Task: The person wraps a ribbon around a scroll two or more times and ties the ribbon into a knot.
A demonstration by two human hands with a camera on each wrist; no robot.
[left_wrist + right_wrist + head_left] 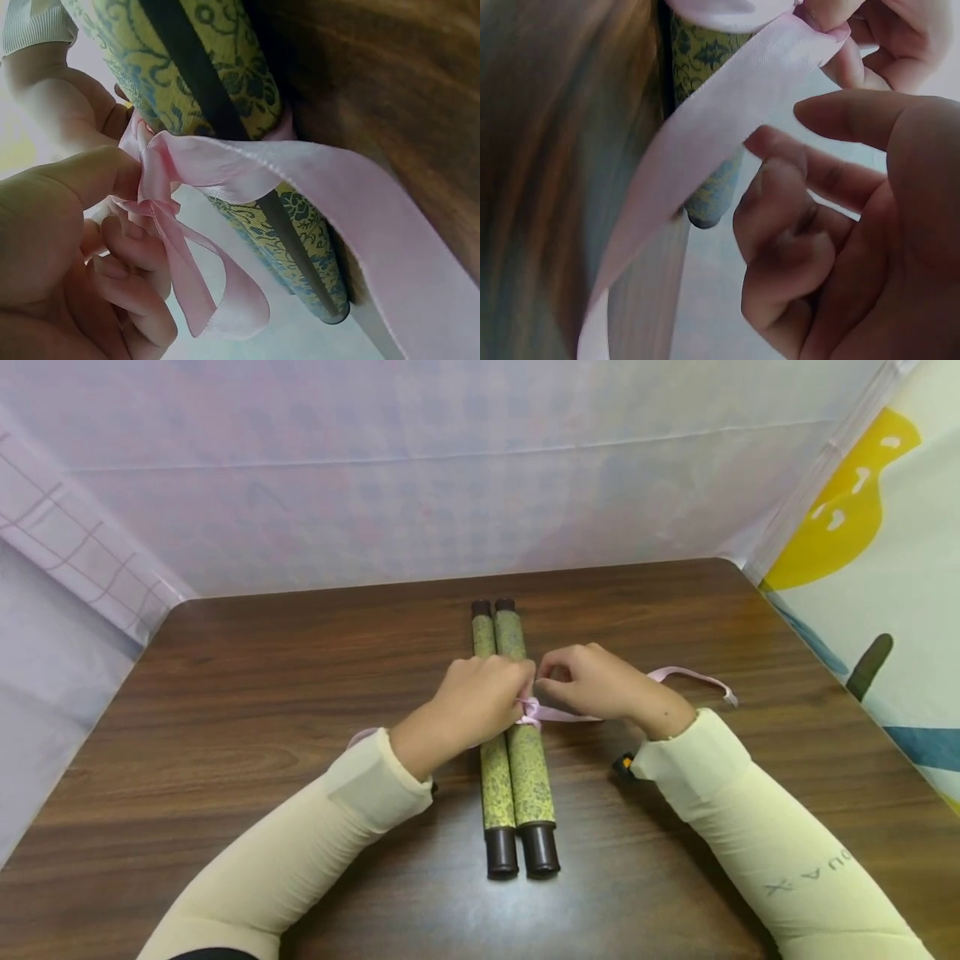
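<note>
Two parallel rolls of a scroll (531, 777), in yellow-green floral brocade with dark end caps, lie lengthwise on the table. A pink ribbon (566, 716) is wrapped around them, with a knot at the top. With thumb and fingers my left hand (480, 693) pinches the ribbon at the knot; a ribbon loop (251, 307) hangs below that grip in the left wrist view. Just right of the knot is my right hand (600, 683), its thumb and index finger apart and the other fingers loosely bent. In the right wrist view nothing lies between those fingertips, and the ribbon's long tail (690, 139) passes beside them.
The brown wooden table (262, 693) reaches back to a pale curtain (450, 485). One ribbon end (697, 674) trails on the right side beyond my right wrist. A small black item with an orange spot (622, 766) sits by the right cuff.
</note>
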